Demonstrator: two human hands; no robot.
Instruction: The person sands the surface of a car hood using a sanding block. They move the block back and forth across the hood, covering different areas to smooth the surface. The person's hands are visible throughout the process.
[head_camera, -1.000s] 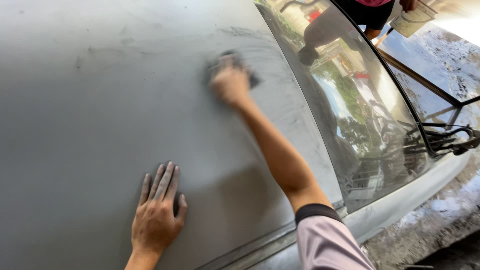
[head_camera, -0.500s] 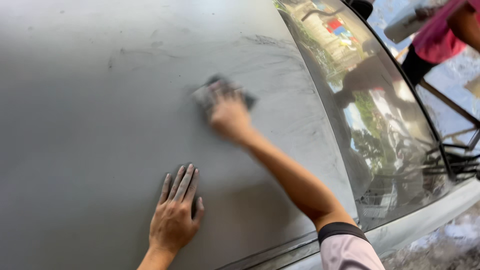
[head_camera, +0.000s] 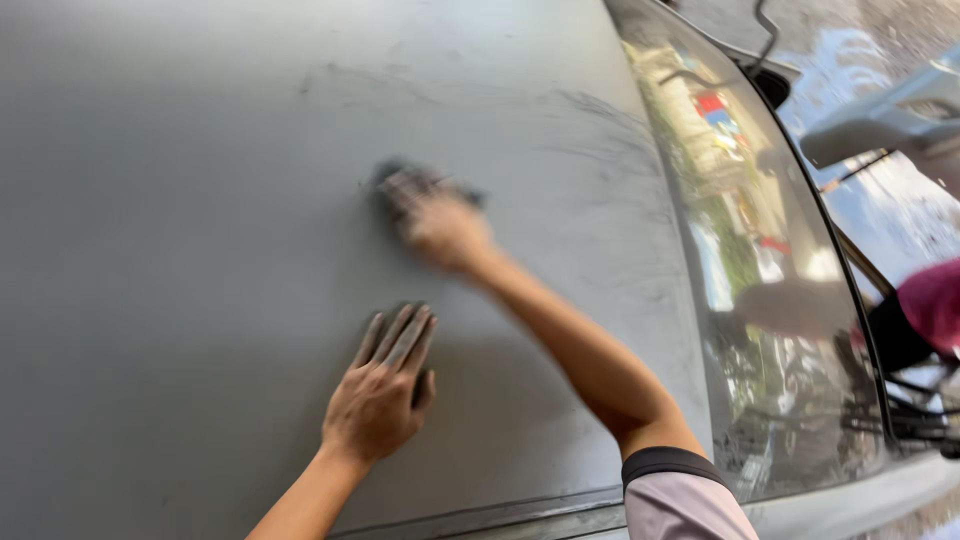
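My right hand (head_camera: 445, 230) presses a dark grey sanding pad (head_camera: 405, 182) against a dull grey car roof panel (head_camera: 180, 200); the hand and pad are blurred by motion. My right arm reaches in from the lower right, with a pale sleeve that has a dark cuff. Just below that hand, my left hand (head_camera: 380, 395) lies flat on the same panel, palm down and fingers together, holding nothing.
The windscreen (head_camera: 760, 300) slopes away on the right and reflects buildings and trees. A person in a pink top (head_camera: 930, 305) stands at the far right beyond the glass. Scuff marks streak the panel near the windscreen edge.
My right hand has slid the pad down and left across the panel. The left hand stays planted. The view has shifted, so the person in pink now shows lower on the right.
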